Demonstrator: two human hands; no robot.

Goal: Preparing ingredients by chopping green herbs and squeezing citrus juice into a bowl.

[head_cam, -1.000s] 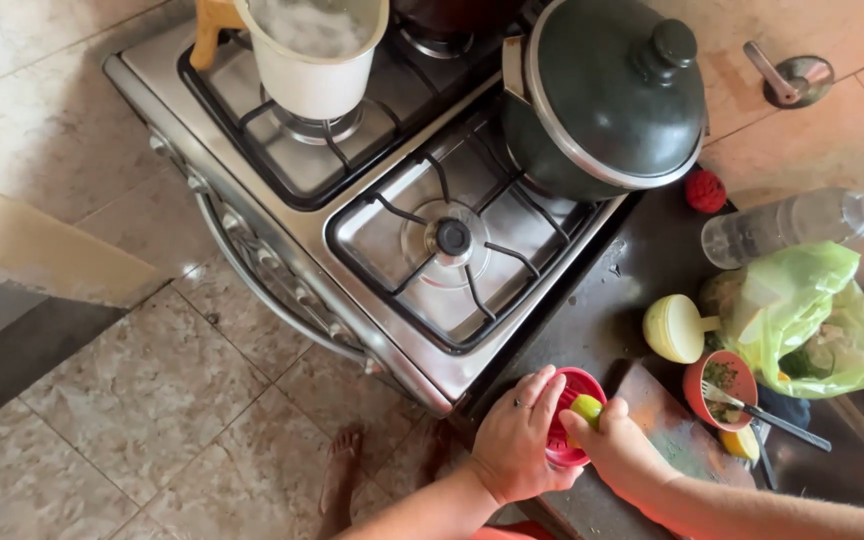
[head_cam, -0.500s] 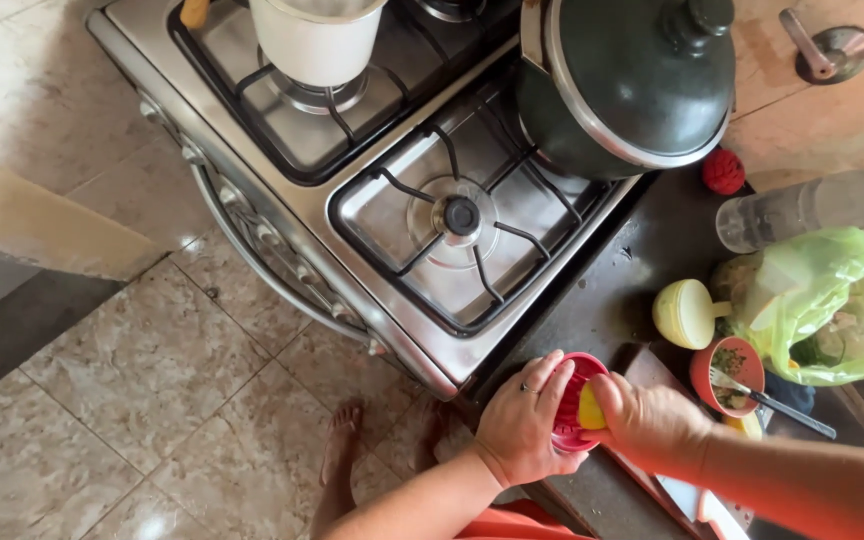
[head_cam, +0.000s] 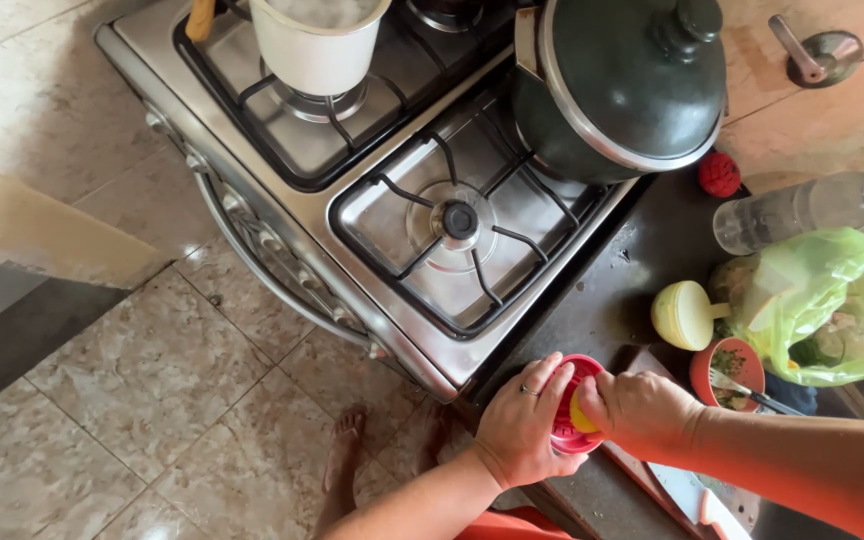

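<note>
My left hand (head_cam: 517, 430) wraps around the side of a small red bowl-shaped squeezer (head_cam: 564, 437) on the dark counter (head_cam: 642, 250), just right of the stove's front corner. My right hand (head_cam: 637, 412) presses a yellow-green piece of fruit (head_cam: 580, 412) down into it. Both hands touch the red squeezer. A ring shows on a left finger.
A steel gas stove (head_cam: 352, 215) carries a white pot (head_cam: 317, 45) and a dark lidded pot (head_cam: 627, 85). On the counter are a clear bottle (head_cam: 802, 210), a green plastic bag (head_cam: 817, 300), a pale round cup (head_cam: 684, 315), an orange bowl with a fork (head_cam: 727, 368), and a red ball (head_cam: 719, 174). My bare foot (head_cam: 344, 455) rests on the tiled floor.
The view has shifted slightly, so stove and counter sit lower left in frame. My right hand has turned a little on the fruit while my left keeps hold of the red squeezer.
</note>
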